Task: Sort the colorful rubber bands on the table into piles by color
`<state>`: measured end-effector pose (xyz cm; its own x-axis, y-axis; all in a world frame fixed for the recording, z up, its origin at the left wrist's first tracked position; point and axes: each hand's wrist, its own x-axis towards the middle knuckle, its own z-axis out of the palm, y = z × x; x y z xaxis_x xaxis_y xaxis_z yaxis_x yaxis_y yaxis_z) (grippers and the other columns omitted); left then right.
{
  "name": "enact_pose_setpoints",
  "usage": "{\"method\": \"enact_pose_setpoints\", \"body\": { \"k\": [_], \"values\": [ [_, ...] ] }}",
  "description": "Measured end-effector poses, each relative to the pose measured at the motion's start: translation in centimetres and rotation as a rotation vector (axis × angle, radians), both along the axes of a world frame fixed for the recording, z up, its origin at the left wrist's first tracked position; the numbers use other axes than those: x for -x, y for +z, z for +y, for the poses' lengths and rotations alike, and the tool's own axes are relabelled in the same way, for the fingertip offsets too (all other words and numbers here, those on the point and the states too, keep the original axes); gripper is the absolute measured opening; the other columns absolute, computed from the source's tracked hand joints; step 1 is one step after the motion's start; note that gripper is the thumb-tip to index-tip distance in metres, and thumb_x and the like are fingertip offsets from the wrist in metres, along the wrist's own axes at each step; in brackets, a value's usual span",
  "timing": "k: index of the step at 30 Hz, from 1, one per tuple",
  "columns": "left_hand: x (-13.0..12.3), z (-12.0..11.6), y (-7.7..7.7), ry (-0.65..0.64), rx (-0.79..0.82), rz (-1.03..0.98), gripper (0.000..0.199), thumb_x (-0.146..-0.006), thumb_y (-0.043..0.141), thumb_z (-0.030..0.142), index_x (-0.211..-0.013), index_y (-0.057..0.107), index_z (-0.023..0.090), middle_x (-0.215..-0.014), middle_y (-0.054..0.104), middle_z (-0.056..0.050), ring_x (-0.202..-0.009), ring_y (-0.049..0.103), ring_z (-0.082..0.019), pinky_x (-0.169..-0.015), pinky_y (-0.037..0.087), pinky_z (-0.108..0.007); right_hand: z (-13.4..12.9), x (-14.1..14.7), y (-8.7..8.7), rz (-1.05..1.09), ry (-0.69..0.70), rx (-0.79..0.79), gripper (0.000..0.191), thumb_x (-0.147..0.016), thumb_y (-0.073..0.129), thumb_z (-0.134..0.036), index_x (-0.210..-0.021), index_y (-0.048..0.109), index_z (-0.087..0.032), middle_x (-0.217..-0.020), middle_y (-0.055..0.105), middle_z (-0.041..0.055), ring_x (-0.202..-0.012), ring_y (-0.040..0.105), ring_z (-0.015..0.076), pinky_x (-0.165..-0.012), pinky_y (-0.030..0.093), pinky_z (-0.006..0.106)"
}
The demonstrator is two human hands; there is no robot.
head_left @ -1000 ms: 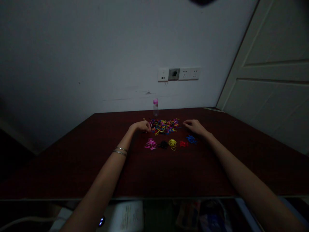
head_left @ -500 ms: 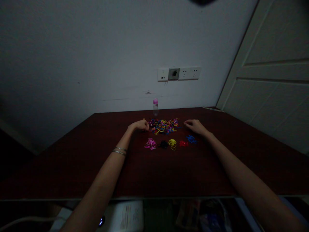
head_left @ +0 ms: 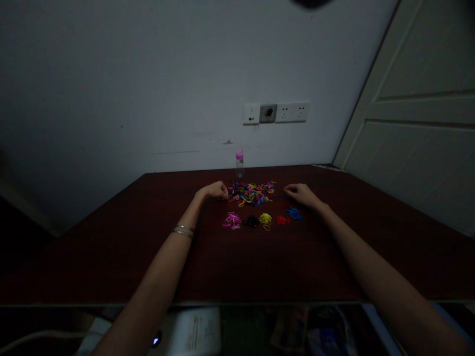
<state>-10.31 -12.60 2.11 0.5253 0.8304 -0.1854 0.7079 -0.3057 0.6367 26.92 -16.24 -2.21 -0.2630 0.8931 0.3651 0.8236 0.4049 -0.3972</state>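
A loose heap of mixed-colour bands (head_left: 253,193) lies on the dark red table (head_left: 222,267). In front of it sit small separate piles: pink (head_left: 232,220), black (head_left: 252,221), yellow (head_left: 265,219), red (head_left: 282,220) and blue (head_left: 294,213). My left hand (head_left: 218,190) rests at the heap's left edge, fingers curled together; whatever they hold is too small to make out. To the right of the heap is my right hand (head_left: 300,193), its thumb and fingertips brought together, with their contents also unclear.
A clear bottle with a pink cap (head_left: 239,165) stands behind the heap, near the wall. Sockets (head_left: 285,112) are on the wall, and a pale panelled door (head_left: 419,113) is at the right. Below the table's front edge lies a white box (head_left: 198,331).
My left hand has shifted very slightly left, away from the heap. My right hand looks the same, and the piles are unchanged.
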Motion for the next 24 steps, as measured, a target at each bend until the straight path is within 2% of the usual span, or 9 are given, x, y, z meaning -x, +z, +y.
{"method": "enact_pose_setpoints", "body": {
  "k": [5, 8, 11, 15, 19, 22, 24],
  "values": [
    [-0.5, -0.4, 0.3, 0.011, -0.05, -0.03, 0.012, -0.055, 0.056, 0.014, -0.062, 0.064, 0.01, -0.049, 0.053, 0.001, -0.044, 0.041, -0.007, -0.046, 0.029, -0.021, 0.2, -0.2, -0.2, -0.001, -0.01, 0.014, 0.032, -0.079, 0.046, -0.03, -0.096, 0.067, -0.013, -0.095, 0.068, 0.0096, -0.084, 0.062, 0.021, -0.078, 0.046, 0.031],
    [-2.1, -1.0, 0.8, -0.02, -0.106, -0.055, 0.01, -0.055, 0.056, 0.013, -0.06, 0.064, 0.01, -0.047, 0.051, 0.001, -0.044, 0.04, -0.007, -0.047, 0.03, -0.021, 0.4, -0.4, -0.3, 0.0, -0.018, 0.012, 0.032, -0.08, 0.046, -0.029, -0.097, 0.067, -0.012, -0.095, 0.068, 0.0098, -0.084, 0.063, 0.021, -0.079, 0.046, 0.031],
    [-5.2, -2.1, 1.4, -0.106, -0.145, -0.051, 0.01, -0.057, 0.056, 0.011, -0.063, 0.064, 0.01, -0.049, 0.053, 0.001, -0.046, 0.042, -0.007, -0.047, 0.031, -0.02, 0.5, -0.6, -0.5, 0.008, -0.027, 0.009, 0.032, -0.079, 0.046, -0.029, -0.097, 0.067, -0.012, -0.095, 0.068, 0.0094, -0.085, 0.063, 0.0207, -0.079, 0.046, 0.03],
    [-11.1, -3.8, 2.0, -0.334, -0.254, -0.021, 0.009, -0.057, 0.059, 0.01, -0.064, 0.064, 0.011, -0.057, 0.057, 0.001, -0.054, 0.049, -0.009, -0.051, 0.034, -0.019, 0.6, -0.8, -0.5, 0.002, -0.036, 0.006, 0.031, -0.079, 0.046, -0.029, -0.097, 0.067, -0.013, -0.096, 0.068, 0.0089, -0.086, 0.063, 0.0203, -0.079, 0.047, 0.029],
    [-16.7, -5.2, 1.9, -0.466, -0.35, 0.066, 0.01, -0.059, 0.057, 0.009, -0.066, 0.064, 0.012, -0.059, 0.058, 0.0, -0.055, 0.049, -0.009, -0.052, 0.035, -0.019, 0.5, -0.7, -0.3, -0.013, -0.044, -0.014, 0.03, -0.078, 0.047, -0.027, -0.097, 0.067, -0.014, -0.097, 0.068, 0.0084, -0.089, 0.062, 0.0204, -0.08, 0.046, 0.028],
    [-19.4, -5.9, 1.2, -0.542, -0.403, 0.094, 0.013, -0.062, 0.054, 0.007, -0.068, 0.064, 0.012, -0.063, 0.059, 0.0, -0.055, 0.049, -0.008, -0.054, 0.036, -0.02, 0.4, -0.7, 0.0, -0.02, -0.04, -0.026, 0.03, -0.079, 0.047, -0.025, -0.097, 0.067, -0.014, -0.097, 0.068, 0.0092, -0.09, 0.062, 0.0206, -0.08, 0.046, 0.028],
    [-20.2, -6.2, 0.7, -0.562, -0.404, 0.113, 0.014, -0.062, 0.054, 0.007, -0.07, 0.064, 0.013, -0.064, 0.059, 0.0, -0.055, 0.049, -0.008, -0.054, 0.036, -0.02, 0.4, -0.6, 0.1, -0.017, -0.036, -0.023, 0.03, -0.079, 0.046, -0.025, -0.097, 0.067, -0.013, -0.096, 0.068, 0.0099, -0.089, 0.062, 0.0206, -0.079, 0.046, 0.028]
  ]
}}
